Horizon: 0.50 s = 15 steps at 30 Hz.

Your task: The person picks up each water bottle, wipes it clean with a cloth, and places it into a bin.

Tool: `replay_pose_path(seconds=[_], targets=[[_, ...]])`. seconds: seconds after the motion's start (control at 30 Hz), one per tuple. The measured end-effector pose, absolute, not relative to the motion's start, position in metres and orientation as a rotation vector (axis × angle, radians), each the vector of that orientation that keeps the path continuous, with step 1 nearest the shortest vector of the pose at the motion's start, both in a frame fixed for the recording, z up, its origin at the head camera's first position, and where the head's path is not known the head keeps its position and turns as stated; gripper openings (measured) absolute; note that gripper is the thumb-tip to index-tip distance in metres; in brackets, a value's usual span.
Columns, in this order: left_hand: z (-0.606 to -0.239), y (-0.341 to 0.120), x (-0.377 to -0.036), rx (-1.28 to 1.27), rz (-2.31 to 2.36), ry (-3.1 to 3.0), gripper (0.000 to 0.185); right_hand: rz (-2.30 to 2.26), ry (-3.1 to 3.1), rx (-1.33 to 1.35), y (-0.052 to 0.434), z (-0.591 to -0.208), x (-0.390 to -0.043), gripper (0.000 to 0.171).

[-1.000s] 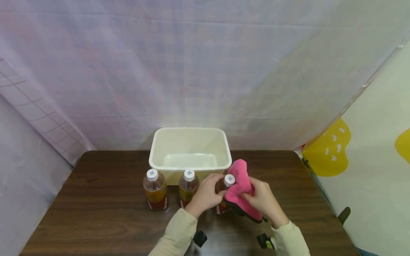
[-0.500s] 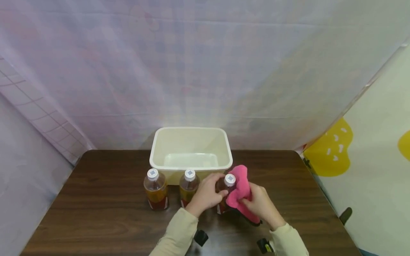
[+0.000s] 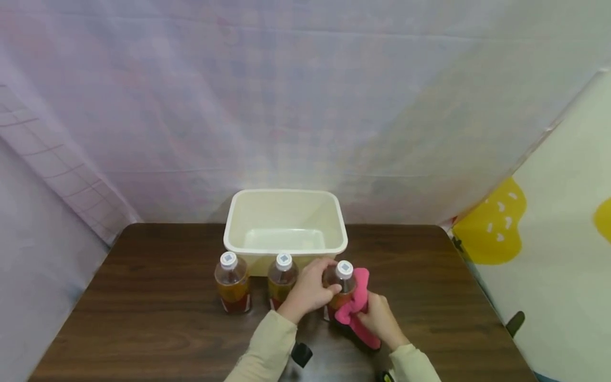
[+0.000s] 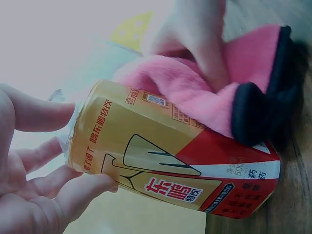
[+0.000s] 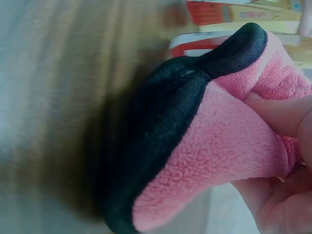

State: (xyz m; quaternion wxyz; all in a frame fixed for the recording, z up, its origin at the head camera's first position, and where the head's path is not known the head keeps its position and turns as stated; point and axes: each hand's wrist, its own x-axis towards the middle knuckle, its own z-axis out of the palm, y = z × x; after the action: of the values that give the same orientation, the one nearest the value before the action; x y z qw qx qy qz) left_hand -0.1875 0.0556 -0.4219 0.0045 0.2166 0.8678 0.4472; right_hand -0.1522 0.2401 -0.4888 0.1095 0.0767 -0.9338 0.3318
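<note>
My left hand [image 3: 307, 291] grips the rightmost drink bottle [image 3: 340, 301] around its shoulder, and the bottle stands upright on the table. In the left wrist view the yellow-and-red label [image 4: 146, 141] of that bottle fills the middle, with fingers and thumb at its upper end. My right hand [image 3: 382, 322] holds a bunched pink cloth [image 3: 360, 286] against the bottle's right side. The right wrist view shows the black edging of the cloth [image 5: 219, 136] hanging low, the thumb pressing into a pink fold. White cap on, the bottle is partly covered by cloth and hand.
Two similar capped bottles, one at the left [image 3: 233, 289] and one in the middle [image 3: 281, 281], stand in the same row. Behind them is a cream plastic bin [image 3: 285, 251]. A curtain hangs past the back edge of the brown table [image 3: 143, 297].
The right hand and pink cloth have slid down the bottle's right side, toward me. More of the bottle's upper label shows. My left hand keeps its hold in nearly the same place.
</note>
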Motion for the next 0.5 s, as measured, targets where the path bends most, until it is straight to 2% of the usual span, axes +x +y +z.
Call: replay_pose_path(seconds=[0.2,0.5], targets=[[-0.421,0.056,-0.187,0.668,1.414,2.693,0.041,0.977,-2.755,0.175,0.241,-0.503,-0.152,0.022],[-0.426,0.055,-0.187,0.682,1.451,2.713,0.04,0.969,-2.704,0.208,0.243,-0.496,-0.152,0.024]])
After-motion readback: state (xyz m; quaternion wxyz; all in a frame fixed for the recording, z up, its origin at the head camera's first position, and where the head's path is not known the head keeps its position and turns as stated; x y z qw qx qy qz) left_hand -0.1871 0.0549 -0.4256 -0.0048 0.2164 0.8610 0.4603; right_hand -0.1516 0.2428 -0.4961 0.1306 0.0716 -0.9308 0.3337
